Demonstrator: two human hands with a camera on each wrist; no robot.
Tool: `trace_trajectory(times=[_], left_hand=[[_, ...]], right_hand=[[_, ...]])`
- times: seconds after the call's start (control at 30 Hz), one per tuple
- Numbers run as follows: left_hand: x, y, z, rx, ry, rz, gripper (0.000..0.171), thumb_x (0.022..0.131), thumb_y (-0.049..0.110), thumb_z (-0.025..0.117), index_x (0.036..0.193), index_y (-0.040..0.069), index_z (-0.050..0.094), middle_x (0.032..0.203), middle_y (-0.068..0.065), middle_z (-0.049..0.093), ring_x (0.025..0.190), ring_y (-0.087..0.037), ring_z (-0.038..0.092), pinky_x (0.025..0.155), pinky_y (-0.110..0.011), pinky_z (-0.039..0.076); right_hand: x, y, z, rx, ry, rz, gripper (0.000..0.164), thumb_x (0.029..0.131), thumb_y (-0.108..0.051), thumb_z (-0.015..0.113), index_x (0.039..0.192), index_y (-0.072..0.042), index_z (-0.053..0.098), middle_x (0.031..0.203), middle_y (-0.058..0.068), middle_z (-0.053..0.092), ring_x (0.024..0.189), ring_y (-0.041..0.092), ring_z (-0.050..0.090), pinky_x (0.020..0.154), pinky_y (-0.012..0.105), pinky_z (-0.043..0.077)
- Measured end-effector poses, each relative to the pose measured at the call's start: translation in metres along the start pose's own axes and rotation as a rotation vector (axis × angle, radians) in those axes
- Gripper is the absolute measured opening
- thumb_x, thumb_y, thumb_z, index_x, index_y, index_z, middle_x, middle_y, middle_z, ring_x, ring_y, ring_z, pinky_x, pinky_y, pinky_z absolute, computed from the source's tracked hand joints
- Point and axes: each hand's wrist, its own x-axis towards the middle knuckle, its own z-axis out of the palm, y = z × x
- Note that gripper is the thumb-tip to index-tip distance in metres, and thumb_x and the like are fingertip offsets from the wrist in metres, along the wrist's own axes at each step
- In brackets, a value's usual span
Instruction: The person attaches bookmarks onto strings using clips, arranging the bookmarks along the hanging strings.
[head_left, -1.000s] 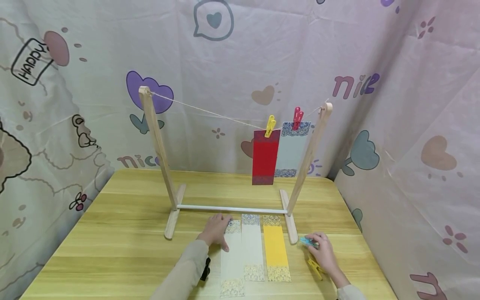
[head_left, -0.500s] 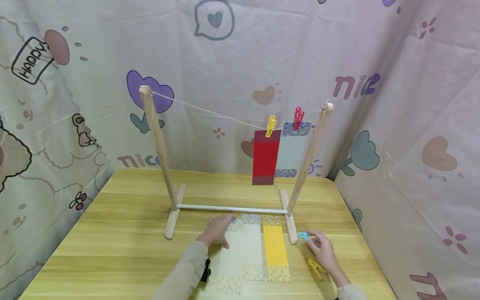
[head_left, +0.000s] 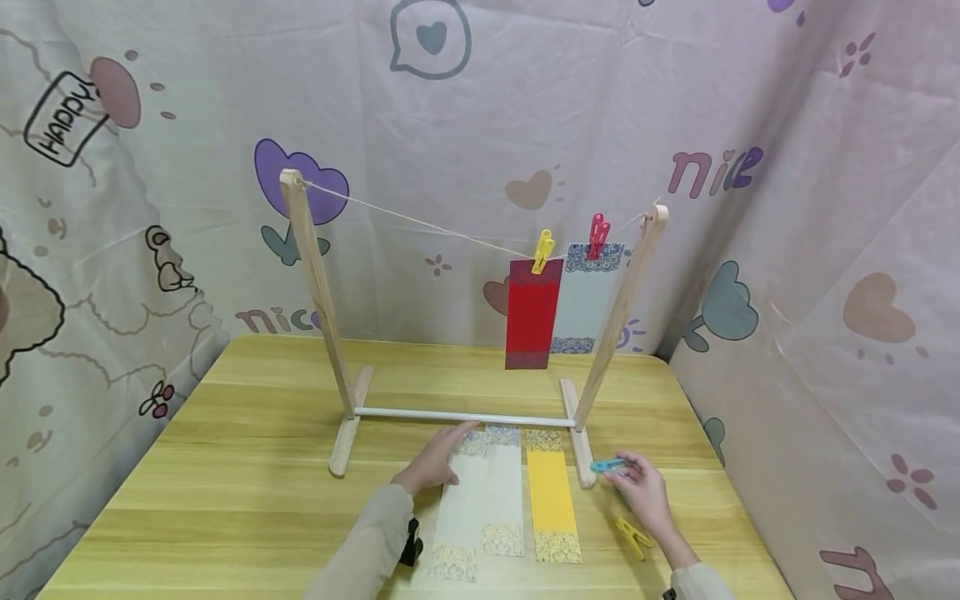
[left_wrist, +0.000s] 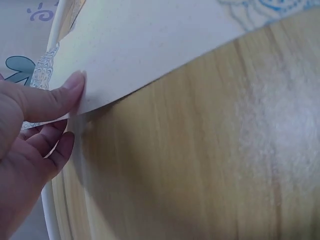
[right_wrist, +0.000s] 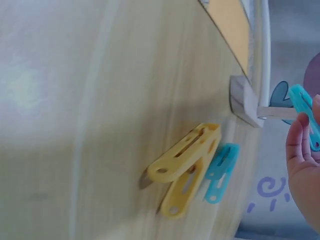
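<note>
Left hand [head_left: 435,461] and right hand [head_left: 643,493] work at a wood-grain bench [head_left: 225,483], each at the end of a pale sleeve [head_left: 367,533]. The left hand holds a cream strip [head_left: 459,504] by its left edge near the far end, thumb on the face and fingers tucked beneath; close to the grip, that edge is lifted off the wood. The cream strip, patterned at both ends, is leftmost of three laid out before the white crossbar [head_left: 465,417] of a wooden stand [head_left: 317,287]. Its right side meets or overlaps a white strip [head_left: 504,492], while a yellow strip [head_left: 553,492] lies just apart to the right. Beside the stand's right foot [head_left: 582,454], the right hand pinches a blue clothespin [head_left: 606,466] between thumb and fingertips, raised above the bench. Nearer the sleeve, a yellow clothespin [head_left: 633,537] rests on the wood with a second blue peg [right_wrist: 221,170] close against it; whether they touch cannot be told. Toward the right end of the stand's sagging cord [head_left: 420,222] hang a red strip [head_left: 533,312] under a yellow clip [head_left: 543,252] and a pale blue strip [head_left: 588,300] under a pink clip [head_left: 597,237].
</note>
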Motion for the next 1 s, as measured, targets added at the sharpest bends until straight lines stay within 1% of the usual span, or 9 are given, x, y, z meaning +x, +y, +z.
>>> trace_trajectory(times=[0.1, 0.17, 0.2, 0.33, 0.5, 0.6, 0.63, 0.73, 1.0], left_hand=[[0.000, -0.002, 0.000, -0.049, -0.012, 0.029, 0.095, 0.054, -0.022, 0.068, 0.136, 0.007, 0.031, 0.133, -0.017, 0.036, 0.117, -0.036, 0.036, 0.084, -0.041, 0.044], [-0.001, -0.003, -0.001, -0.129, -0.027, 0.031, 0.088, 0.055, -0.025, 0.062, 0.133, 0.005, 0.033, 0.134, -0.018, 0.035, 0.119, -0.039, 0.033, 0.074, -0.037, 0.049], [-0.002, -0.003, -0.001, -0.174, -0.033, 0.023, 0.085, 0.056, -0.026, 0.059, 0.131, 0.005, 0.035, 0.135, -0.019, 0.034, 0.114, -0.040, 0.039, 0.068, -0.034, 0.050], [-0.006, 0.000, -0.006, -0.350, -0.040, -0.009, 0.076, 0.057, -0.029, 0.051, 0.126, 0.002, 0.041, 0.136, -0.023, 0.029, 0.114, -0.043, 0.034, 0.045, -0.023, 0.044], [-0.007, 0.001, -0.009, -0.450, -0.048, -0.017, 0.076, 0.059, -0.029, 0.050, 0.129, 0.000, 0.040, 0.139, -0.026, 0.023, 0.123, -0.043, 0.022, 0.047, -0.023, 0.044], [-0.006, -0.001, -0.009, -0.482, -0.053, -0.019, 0.078, 0.061, -0.028, 0.048, 0.132, 0.003, 0.038, 0.141, -0.025, 0.020, 0.090, -0.031, 0.051, 0.043, -0.020, 0.041], [-0.006, -0.001, -0.010, -0.490, -0.053, -0.019, 0.079, 0.061, -0.028, 0.047, 0.133, 0.003, 0.037, 0.141, -0.025, 0.019, 0.073, -0.023, 0.053, 0.042, -0.018, 0.039], [-0.006, -0.003, -0.010, -0.504, -0.048, -0.010, 0.079, 0.062, -0.028, 0.044, 0.133, 0.004, 0.037, 0.142, -0.026, 0.017, 0.044, -0.007, 0.029, 0.038, -0.014, 0.032], [-0.002, -0.004, -0.013, -0.559, 0.005, -0.005, 0.063, 0.068, -0.024, 0.047, 0.128, -0.003, 0.043, 0.136, -0.027, 0.029, 0.055, -0.005, 0.038, 0.040, -0.015, 0.032]], right_hand=[[0.003, -0.002, 0.002, 0.030, -0.008, -0.005, 0.040, 0.070, 0.011, 0.067, 0.105, 0.019, 0.049, 0.094, 0.030, 0.057, 0.072, 0.011, 0.059, 0.064, 0.017, 0.049], [0.004, -0.003, 0.004, 0.058, -0.013, -0.023, 0.039, 0.070, 0.013, 0.067, 0.104, 0.021, 0.049, 0.092, 0.030, 0.057, 0.072, 0.014, 0.060, 0.064, 0.017, 0.049], [0.005, -0.003, 0.005, 0.072, -0.016, -0.038, 0.038, 0.070, 0.014, 0.066, 0.103, 0.021, 0.049, 0.090, 0.031, 0.056, 0.071, 0.015, 0.059, 0.063, 0.017, 0.049], [0.008, -0.004, 0.008, 0.131, -0.012, -0.118, 0.036, 0.068, 0.018, 0.065, 0.102, 0.019, 0.050, 0.088, 0.029, 0.055, 0.071, 0.010, 0.057, 0.064, 0.016, 0.048], [0.014, -0.008, 0.011, 0.156, -0.016, -0.176, 0.036, 0.068, 0.018, 0.065, 0.102, 0.018, 0.051, 0.089, 0.027, 0.055, 0.074, 0.006, 0.056, 0.067, 0.016, 0.048], [0.017, -0.013, 0.013, 0.159, -0.031, -0.171, 0.037, 0.069, 0.016, 0.065, 0.103, 0.017, 0.052, 0.090, 0.028, 0.054, 0.075, 0.006, 0.056, 0.068, 0.016, 0.048], [0.017, -0.015, 0.014, 0.160, -0.037, -0.170, 0.037, 0.069, 0.016, 0.065, 0.103, 0.016, 0.052, 0.089, 0.027, 0.054, 0.075, 0.006, 0.056, 0.068, 0.017, 0.048], [0.020, -0.020, 0.016, 0.163, -0.061, -0.169, 0.037, 0.070, 0.014, 0.065, 0.105, 0.015, 0.052, 0.089, 0.027, 0.054, 0.075, 0.006, 0.056, 0.069, 0.017, 0.048], [0.026, -0.032, 0.022, 0.177, -0.077, -0.173, 0.041, 0.072, 0.008, 0.067, 0.110, 0.014, 0.051, 0.092, 0.026, 0.056, 0.078, 0.007, 0.057, 0.073, 0.019, 0.048]])
